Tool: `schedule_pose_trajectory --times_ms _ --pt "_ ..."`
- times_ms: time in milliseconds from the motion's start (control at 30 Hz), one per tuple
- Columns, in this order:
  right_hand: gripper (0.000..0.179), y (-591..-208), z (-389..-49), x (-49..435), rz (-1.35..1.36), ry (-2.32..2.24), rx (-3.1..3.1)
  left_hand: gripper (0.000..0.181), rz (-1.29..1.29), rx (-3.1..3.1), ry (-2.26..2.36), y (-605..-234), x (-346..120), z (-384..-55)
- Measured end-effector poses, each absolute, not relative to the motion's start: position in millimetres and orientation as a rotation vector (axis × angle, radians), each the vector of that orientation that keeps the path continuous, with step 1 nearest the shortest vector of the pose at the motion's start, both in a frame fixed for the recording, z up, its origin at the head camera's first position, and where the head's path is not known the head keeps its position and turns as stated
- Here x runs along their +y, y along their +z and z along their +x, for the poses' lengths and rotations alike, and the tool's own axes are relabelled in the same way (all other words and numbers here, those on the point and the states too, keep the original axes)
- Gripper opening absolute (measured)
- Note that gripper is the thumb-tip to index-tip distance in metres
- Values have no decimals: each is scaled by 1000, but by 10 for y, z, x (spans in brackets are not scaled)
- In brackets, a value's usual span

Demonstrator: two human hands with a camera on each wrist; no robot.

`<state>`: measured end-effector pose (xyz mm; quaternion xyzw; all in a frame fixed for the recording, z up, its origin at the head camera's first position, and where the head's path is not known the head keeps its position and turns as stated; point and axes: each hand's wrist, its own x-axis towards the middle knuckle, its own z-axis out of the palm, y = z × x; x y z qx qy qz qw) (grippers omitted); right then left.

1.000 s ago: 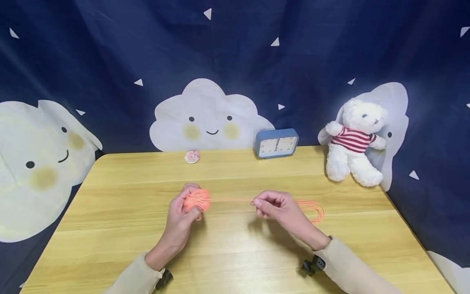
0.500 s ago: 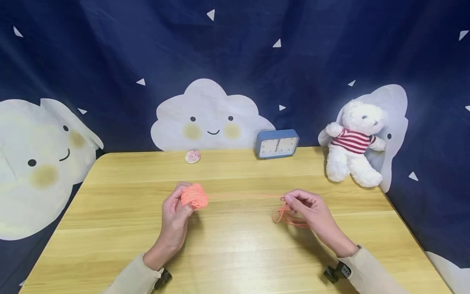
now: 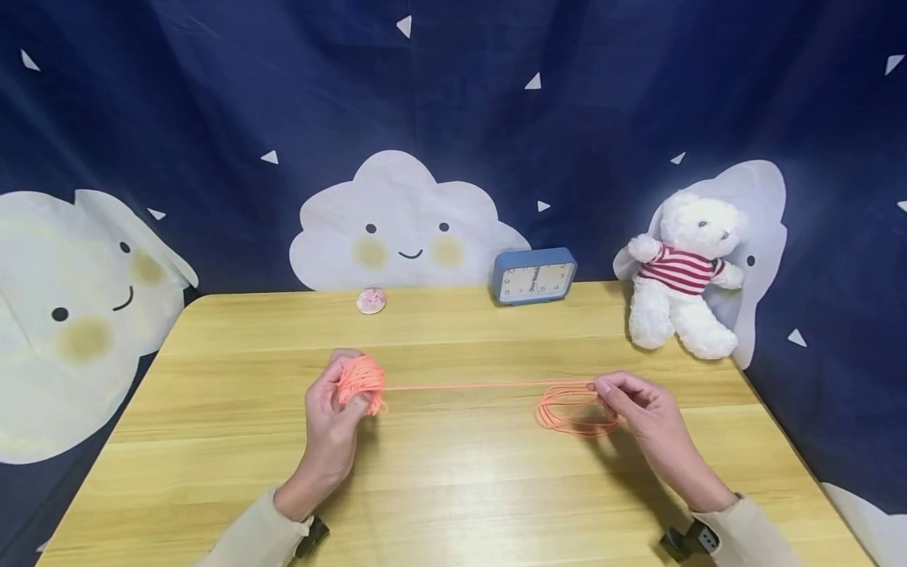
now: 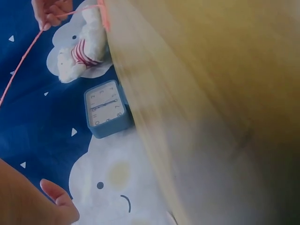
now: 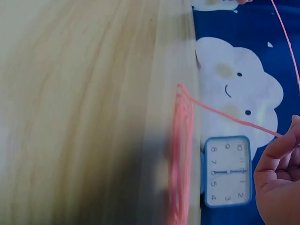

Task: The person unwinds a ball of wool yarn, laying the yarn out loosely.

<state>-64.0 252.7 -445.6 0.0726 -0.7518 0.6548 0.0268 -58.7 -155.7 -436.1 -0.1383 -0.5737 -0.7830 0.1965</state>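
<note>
My left hand (image 3: pixel 330 429) grips a ball of orange yarn (image 3: pixel 363 381), thumb across its front, over the left-middle of the table. From the ball a single taut strand (image 3: pixel 482 385) runs right to my right hand (image 3: pixel 655 421), which pinches it between thumb and fingertips. Below and left of those fingertips lies a loose coil of the same yarn (image 3: pixel 567 429) in several loops on the table. In the right wrist view, a strand (image 5: pixel 234 119) links the coil to the right fingers. The left wrist view shows only part of the left hand (image 4: pixel 58 197); the ball is out of that view.
A blue desk clock (image 3: pixel 534 277) stands at the table's back edge. Left of it lies a small round pink disc (image 3: pixel 371 301). A white teddy bear (image 3: pixel 683 276) in a striped shirt sits at the back right. A dark blue cloud-print curtain (image 3: pixel 453 94) hangs behind the wooden table (image 3: pixel 453 504).
My right hand has moved well to the right, stretching the strand longer. The left hand shifted slightly left and the ball turned in it. The coil now lies left of the right hand.
</note>
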Motion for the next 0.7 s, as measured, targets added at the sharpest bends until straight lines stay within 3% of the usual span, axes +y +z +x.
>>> schedule_pose_trajectory --times_ms 267,533,700 --pt "22 -4340 -639 2634 150 2022 -2260 28 -440 -1682 -2034 -4410 -1604 -589" --pt "21 -4368 -697 2700 94 2072 -2218 31 -642 -1601 -2596 -4423 -1688 -596" --pt "18 -4404 -713 2737 46 2211 -2122 38 -604 -1575 -2736 -4426 -1726 -597"
